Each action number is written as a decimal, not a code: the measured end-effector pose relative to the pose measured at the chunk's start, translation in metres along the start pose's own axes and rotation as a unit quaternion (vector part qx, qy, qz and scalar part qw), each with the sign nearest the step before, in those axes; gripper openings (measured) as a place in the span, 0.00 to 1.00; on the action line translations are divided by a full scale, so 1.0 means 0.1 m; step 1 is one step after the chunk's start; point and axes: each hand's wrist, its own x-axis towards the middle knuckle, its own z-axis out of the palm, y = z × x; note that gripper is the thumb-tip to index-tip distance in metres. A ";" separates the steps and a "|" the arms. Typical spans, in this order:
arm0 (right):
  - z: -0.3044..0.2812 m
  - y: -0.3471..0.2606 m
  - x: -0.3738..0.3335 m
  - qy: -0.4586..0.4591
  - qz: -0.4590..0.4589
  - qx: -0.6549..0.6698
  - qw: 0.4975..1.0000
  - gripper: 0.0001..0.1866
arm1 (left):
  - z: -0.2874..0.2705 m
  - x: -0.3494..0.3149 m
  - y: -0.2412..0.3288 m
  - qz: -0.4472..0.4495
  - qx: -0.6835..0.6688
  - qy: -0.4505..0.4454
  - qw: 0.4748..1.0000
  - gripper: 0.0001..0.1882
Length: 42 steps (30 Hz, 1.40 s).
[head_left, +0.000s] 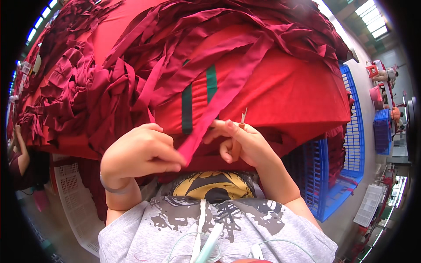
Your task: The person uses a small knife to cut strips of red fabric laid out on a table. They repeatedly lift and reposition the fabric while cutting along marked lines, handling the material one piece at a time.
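A long crimson fabric strip runs from the heap across the table down towards me. My left hand is closed, pinching the strip's near end between thumb and fingers. In my right hand is a seam ripper with an orange-brown handle, its metal forked tip pointing away from me. The fingertips of that hand are beside the strip; whether they touch it I cannot tell. Two dark green bands lie on the red table cover behind the strip.
Heaps of dark red strips cover the table's left and far sides. Blue plastic crates with red cloth stand at the right, a white crate at the lower left. Another person's arm shows at the far left.
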 end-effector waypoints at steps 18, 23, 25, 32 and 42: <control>-2.78 -1.24 -1.32 0.371 -0.403 0.201 0.812 0.16 | -0.01 -0.76 -0.15 -0.143 -0.107 0.291 0.940 0.12; -4.10 -1.45 -2.00 0.667 -0.303 0.018 0.680 0.11 | 0.24 -0.31 -0.13 -0.214 0.126 0.368 0.896 0.10; -4.74 -1.63 -2.35 0.671 -0.277 -0.082 0.683 0.11 | 0.34 -0.14 -0.23 -0.230 0.178 0.386 0.875 0.11; -5.10 -2.02 -2.47 0.516 -0.198 0.097 0.827 0.13 | 0.54 0.21 -0.41 -0.299 0.294 0.389 0.820 0.08; -3.37 -1.66 -1.50 0.678 -0.234 -0.292 0.633 0.19 | 0.82 0.18 -0.30 -0.240 0.464 0.487 0.700 0.13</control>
